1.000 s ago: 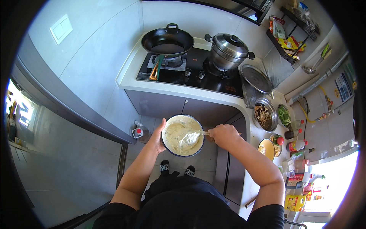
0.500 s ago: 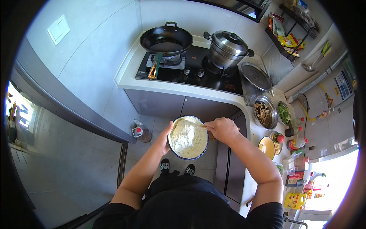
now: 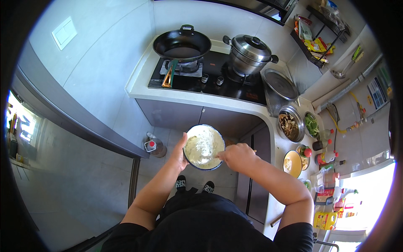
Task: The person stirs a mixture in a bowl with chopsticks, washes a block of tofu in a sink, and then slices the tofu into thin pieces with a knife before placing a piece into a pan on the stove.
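The counter (image 3: pixel 268 115) wraps round a black hob (image 3: pixel 210 82) carrying a black wok (image 3: pixel 182 44) and a lidded steel pot (image 3: pixel 252 50); its right run bends toward the rim of the view, where the bottles and packets blur together. A steel bowl of brown pieces (image 3: pixel 289 124) and a smaller bowl of greens (image 3: pixel 311 124) sit on that run.

Held in the air over the floor, in front of the cabinet doors, is the round bowl (image 3: pixel 204 147) of pale batter, mouth facing up. The left hand (image 3: pixel 180 152) cups its left wall, fingers hidden under the base. The right hand (image 3: pixel 237 156) is at the right rim, its grip closed round a thin utensil (image 3: pixel 218 156) lying roughly left-right, tip in the batter; most of its handle is hidden by the fist, so its kind is hard to tell.
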Demonstrator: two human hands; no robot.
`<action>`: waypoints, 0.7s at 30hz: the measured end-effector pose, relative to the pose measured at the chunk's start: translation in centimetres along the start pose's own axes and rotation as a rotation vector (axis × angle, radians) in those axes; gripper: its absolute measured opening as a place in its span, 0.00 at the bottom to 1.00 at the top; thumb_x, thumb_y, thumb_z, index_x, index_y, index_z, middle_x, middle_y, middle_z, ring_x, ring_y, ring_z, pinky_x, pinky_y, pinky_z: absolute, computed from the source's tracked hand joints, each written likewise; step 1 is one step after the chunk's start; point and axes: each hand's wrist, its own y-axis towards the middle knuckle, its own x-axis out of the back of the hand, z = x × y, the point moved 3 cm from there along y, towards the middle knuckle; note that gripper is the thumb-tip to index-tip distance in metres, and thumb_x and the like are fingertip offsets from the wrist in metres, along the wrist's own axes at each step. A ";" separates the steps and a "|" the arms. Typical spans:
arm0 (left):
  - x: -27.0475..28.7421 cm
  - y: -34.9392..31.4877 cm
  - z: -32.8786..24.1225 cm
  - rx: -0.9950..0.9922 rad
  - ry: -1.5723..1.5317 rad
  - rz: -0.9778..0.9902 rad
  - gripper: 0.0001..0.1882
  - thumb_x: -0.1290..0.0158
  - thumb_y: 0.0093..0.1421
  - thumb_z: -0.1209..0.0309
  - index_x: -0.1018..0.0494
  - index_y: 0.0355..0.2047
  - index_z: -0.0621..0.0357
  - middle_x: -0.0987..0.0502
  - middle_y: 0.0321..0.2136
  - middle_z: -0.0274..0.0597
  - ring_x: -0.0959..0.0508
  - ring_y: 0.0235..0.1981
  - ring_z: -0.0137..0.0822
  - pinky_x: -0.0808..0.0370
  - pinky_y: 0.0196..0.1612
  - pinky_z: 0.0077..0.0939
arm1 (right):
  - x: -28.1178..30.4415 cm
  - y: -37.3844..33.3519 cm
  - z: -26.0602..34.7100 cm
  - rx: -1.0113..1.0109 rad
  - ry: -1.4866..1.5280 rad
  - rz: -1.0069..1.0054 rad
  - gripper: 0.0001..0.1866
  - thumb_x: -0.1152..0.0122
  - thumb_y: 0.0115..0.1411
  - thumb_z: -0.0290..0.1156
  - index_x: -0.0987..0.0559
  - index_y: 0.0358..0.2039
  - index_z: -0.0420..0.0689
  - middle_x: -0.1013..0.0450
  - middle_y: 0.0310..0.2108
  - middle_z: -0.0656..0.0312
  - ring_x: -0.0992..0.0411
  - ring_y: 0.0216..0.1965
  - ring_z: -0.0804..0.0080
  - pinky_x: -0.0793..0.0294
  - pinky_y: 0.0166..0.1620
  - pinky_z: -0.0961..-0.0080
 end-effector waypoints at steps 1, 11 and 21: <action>-0.3 0.0 0.2 -0.006 0.007 0.048 0.39 0.54 0.57 0.38 0.36 0.56 0.57 0.30 0.53 0.44 0.29 0.53 0.41 0.32 0.54 0.42 | -0.2 0.4 -0.5 -0.022 0.037 -0.053 0.13 0.48 0.57 0.29 0.21 0.41 0.55 0.23 0.33 0.56 0.23 0.35 0.57 0.22 0.38 0.62; 0.4 -0.5 0.4 -0.136 -0.174 0.096 0.35 0.55 0.61 0.43 0.39 0.58 0.58 0.32 0.54 0.45 0.32 0.57 0.41 0.35 0.57 0.40 | -6.4 -0.4 -1.1 -0.269 0.133 -0.198 0.12 0.52 0.61 0.35 0.23 0.43 0.55 0.26 0.31 0.56 0.24 0.30 0.56 0.23 0.33 0.61; -0.3 -1.0 1.3 -0.182 -0.080 -0.133 0.34 0.55 0.61 0.44 0.38 0.57 0.57 0.32 0.54 0.43 0.30 0.55 0.38 0.33 0.56 0.37 | -6.8 -0.4 0.3 -0.313 0.225 -0.211 0.11 0.51 0.60 0.34 0.21 0.39 0.55 0.26 0.25 0.55 0.24 0.30 0.55 0.24 0.35 0.62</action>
